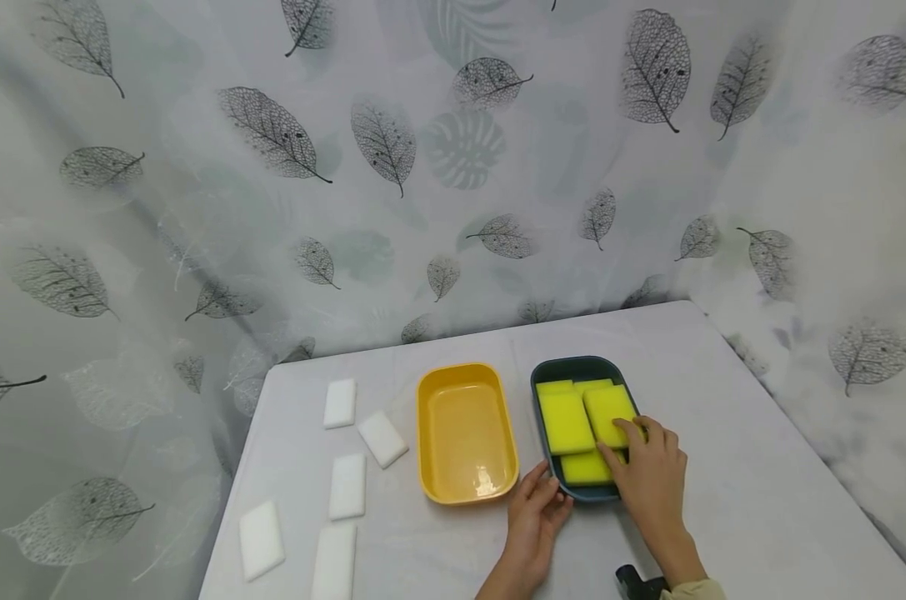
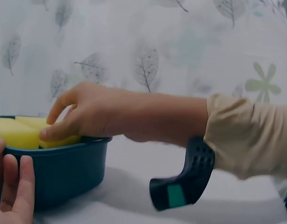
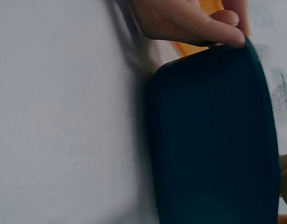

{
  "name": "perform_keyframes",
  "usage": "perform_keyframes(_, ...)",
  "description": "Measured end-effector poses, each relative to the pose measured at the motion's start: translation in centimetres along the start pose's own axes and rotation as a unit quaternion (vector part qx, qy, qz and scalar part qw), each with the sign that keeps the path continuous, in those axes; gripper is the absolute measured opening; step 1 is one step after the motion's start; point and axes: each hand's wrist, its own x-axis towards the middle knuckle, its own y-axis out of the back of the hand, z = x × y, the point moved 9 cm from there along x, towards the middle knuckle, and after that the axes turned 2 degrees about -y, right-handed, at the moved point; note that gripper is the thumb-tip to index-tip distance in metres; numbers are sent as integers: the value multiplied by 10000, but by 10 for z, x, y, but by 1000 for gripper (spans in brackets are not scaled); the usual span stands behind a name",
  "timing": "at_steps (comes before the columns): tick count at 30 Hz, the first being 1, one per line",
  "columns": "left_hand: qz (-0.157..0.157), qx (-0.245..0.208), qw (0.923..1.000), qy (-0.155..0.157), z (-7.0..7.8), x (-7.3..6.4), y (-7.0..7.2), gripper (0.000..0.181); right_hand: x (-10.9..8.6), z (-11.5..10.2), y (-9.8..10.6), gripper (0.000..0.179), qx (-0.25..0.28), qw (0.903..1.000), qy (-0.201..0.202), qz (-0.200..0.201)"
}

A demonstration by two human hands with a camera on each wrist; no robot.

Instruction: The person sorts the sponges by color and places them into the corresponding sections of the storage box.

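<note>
Nearest, at the lower edge of the head view, a black curved plastic piece (image 1: pixel 638 586) sits by the cuff of a beige cloth sleeve (image 1: pixel 696 591). Past it, the person's left hand (image 1: pixel 529 512) rests with fingers loosely extended against the near left corner of a dark blue, rounded rectangular plastic tub (image 1: pixel 591 495); how hard they press cannot be told. The right hand (image 1: pixel 653 467) reaches over the tub's near right side, its grip curved, thumb and fingers pinching a flat, bright yellow, sponge-like block (image 1: pixel 608 407) that lies inside, atop others. A second yellow block (image 1: pixel 565 423) lies beside it, and more yellow shows beneath the pair at the near and far ends. All the yellow blocks in sight seem gathered in this tub, the pinched one perhaps not quite settled. To the left stands a glossy orange-yellow rounded plastic tub (image 1: pixel 463 433), its bare floor showing. Farther left, five flat white foam-like blocks (image 1: pixel 347 487) lie loose on the pale cloth-covered table (image 1: pixel 723 433), in neither tub, so they look not yet dealt with. Farthest back hangs a pale curtain (image 1: pixel 528 287) printed with dark skeleton leaves.
</note>
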Motion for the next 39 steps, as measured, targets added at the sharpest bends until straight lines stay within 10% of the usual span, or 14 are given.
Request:
perform_keyframes(11,-291,1459,9871,-597,23,-13,0,40,-4,-8,13,47,767,9969,174,12)
perform_keyframes(15,-640,2409,9644,-883,34,-22,-6,38,-8,-12,15,41,1585,9871,196,89)
perform_keyframes(18,-823,3326,9328,-1115,43,-28,-8,30,-13,-14,12,41,2261,9740,115,-70)
perform_keyframes(22,-956,4746,8578,-1728,63,-41,-10,21,-20,-24,4,46,3062,9507,243,-420)
perform_keyframes(28,-1264,6304,6988,-3136,98,-70,-25,18,-34,-44,-11,47,3778,9197,88,-1070)
perform_keyframes(32,-1098,6683,6084,-4136,120,-89,-29,18,-45,-57,-21,45,4259,8924,-7,-1489)
perform_keyframes(36,-573,6929,5361,-4788,142,-102,-25,23,-53,-69,-34,46,4910,8489,29,-1957)
perform_keyframes(39,-123,7103,4957,-4996,157,-109,-16,27,-58,-76,-43,46,5205,8231,-106,-2269)
